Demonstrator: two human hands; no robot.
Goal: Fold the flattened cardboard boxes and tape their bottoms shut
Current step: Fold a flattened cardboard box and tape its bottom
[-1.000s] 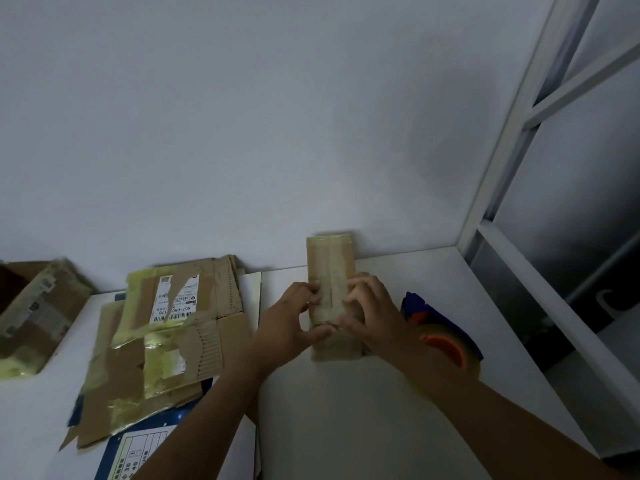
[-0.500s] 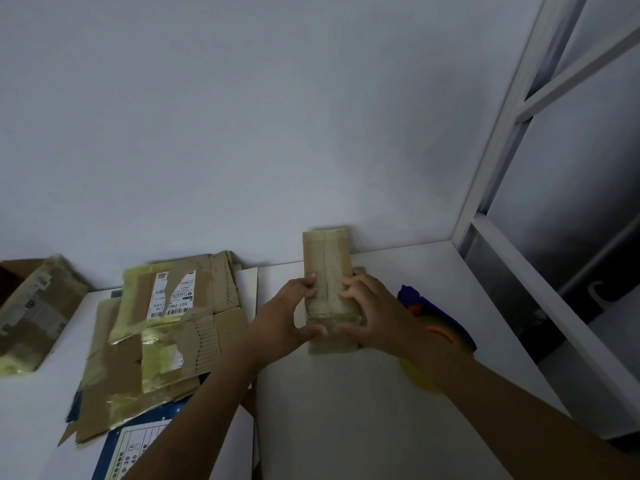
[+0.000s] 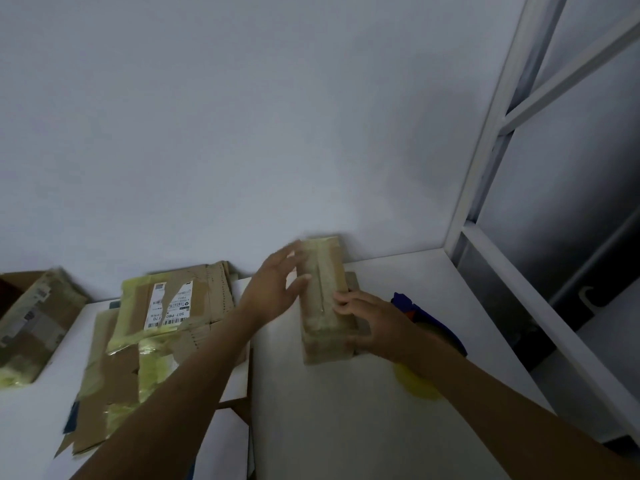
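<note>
The box (image 3: 323,271) is seen on the table (image 3: 346,427), its far end at the wall, tape along its top. The left hand (image 3: 273,289) is spread open at its left side, blurred; contact cannot be told. The right hand (image 3: 377,327) is curled round its near right edge, grasping it. Flattened boxes (image 3: 173,306) are stacked to the left.

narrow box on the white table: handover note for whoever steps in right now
Left hand: open, fingers straight at the left side of the narrow box.
Right hand: grips the box's right edge near its front end.
Tape dispenser: on the table behind the right wrist.
Done: this box is folded, tape runs along its upward face.
Left: the flattened boxes stacked on the left.
</note>
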